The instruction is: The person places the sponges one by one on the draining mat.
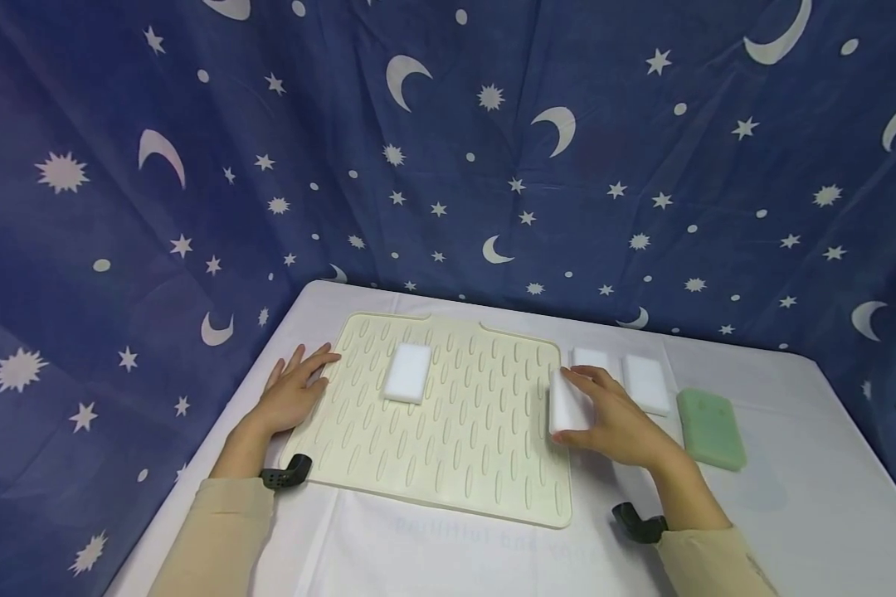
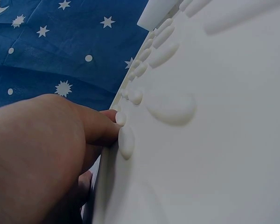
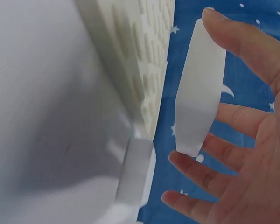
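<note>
My right hand point(image 1: 622, 419) holds a white sponge block point(image 1: 569, 404) between thumb and fingers, raised over the right edge of a cream ribbed mat point(image 1: 463, 489). In the right wrist view the held sponge point(image 3: 200, 88) is tilted, clear of the table, with the thumb at one end and fingertips at the other. My left hand point(image 1: 289, 396) rests at the mat's left edge, its fingers extended; in the left wrist view its fingertips point(image 2: 113, 133) touch the rim. Another white sponge point(image 1: 408, 373) lies flat on the mat's upper left part.
Right of the mat, two more white sponges, one partly hidden behind my right hand point(image 1: 590, 358) and one beside it point(image 1: 645, 384), lie on the white tablecloth point(image 1: 806, 497). A green sponge-like block point(image 1: 711, 429) lies farther right. A blue star-and-moon curtain point(image 1: 448, 124) hangs behind the table.
</note>
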`<act>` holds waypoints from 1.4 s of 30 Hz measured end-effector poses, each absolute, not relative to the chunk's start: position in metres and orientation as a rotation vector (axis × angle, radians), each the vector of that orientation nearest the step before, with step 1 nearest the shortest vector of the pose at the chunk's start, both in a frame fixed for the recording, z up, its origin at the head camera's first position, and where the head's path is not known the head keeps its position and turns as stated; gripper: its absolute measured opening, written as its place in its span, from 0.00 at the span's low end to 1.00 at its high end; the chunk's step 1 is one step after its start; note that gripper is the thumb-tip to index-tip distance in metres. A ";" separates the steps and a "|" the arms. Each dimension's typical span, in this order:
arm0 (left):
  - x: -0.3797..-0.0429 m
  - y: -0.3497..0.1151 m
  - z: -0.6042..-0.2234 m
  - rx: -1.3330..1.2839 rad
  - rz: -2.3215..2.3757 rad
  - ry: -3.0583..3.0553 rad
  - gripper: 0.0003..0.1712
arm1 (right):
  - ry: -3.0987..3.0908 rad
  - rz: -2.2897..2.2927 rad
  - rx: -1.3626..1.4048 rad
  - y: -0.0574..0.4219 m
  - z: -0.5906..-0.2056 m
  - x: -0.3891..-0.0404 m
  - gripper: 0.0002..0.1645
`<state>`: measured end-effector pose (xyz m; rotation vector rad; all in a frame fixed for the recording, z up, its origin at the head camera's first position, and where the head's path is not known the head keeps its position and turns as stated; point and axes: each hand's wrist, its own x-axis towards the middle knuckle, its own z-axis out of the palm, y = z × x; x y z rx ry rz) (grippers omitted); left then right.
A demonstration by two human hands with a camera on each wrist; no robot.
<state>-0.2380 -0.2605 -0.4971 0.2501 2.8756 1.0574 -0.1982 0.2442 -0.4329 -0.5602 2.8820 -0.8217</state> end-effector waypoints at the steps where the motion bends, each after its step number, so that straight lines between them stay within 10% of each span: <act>1: -0.238 -0.261 -0.497 0.251 1.057 2.879 0.24 | 2.881 -0.821 -0.568 0.241 -0.433 -0.200 0.61; 42: -0.235 -0.262 -0.498 0.271 1.054 2.892 0.23 | 2.818 -0.777 -0.553 0.128 -0.433 -0.252 0.60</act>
